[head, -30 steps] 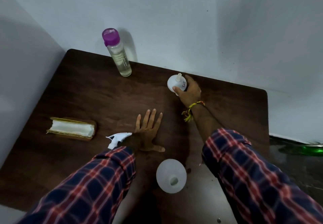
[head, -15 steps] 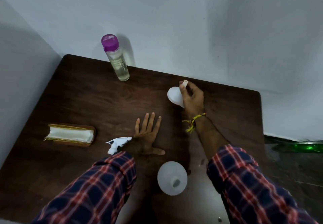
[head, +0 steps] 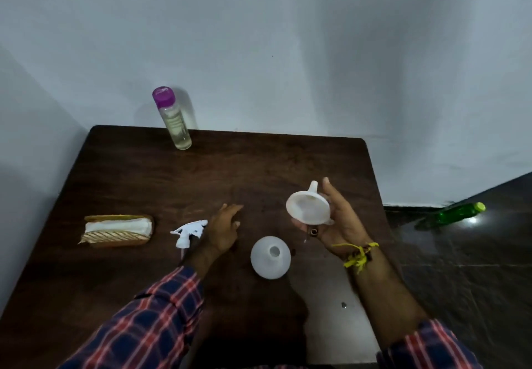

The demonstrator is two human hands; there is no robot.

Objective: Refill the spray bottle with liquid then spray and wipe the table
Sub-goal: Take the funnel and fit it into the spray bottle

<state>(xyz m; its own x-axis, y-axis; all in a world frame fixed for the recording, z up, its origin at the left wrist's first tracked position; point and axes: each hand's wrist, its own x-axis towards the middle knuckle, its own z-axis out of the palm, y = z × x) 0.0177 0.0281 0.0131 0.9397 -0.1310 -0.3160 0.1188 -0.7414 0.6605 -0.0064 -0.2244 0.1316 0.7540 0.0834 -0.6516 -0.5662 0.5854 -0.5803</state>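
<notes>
A white spray bottle [head: 270, 257] stands uncapped near the front middle of the dark wooden table [head: 138, 184], its mouth facing up. Its white trigger head [head: 187, 232] lies on the table to the left. My right hand [head: 335, 219] holds a white funnel [head: 308, 207] in the air, up and to the right of the bottle, spout pointing away. My left hand [head: 224, 229] hovers between the trigger head and the bottle, fingers loosely curled, holding nothing. A clear bottle with a purple cap [head: 172, 117], holding pale liquid, stands at the table's back edge.
A folded white cloth in a gold-striped wrapper [head: 116, 230] lies at the table's left. Walls close in behind and to the left. A green bottle [head: 460, 212] lies on the dark floor to the right.
My right hand picked the funnel up off the table and brought it nearer and to the right. My left hand lifted from lying flat on the table and curled its fingers.
</notes>
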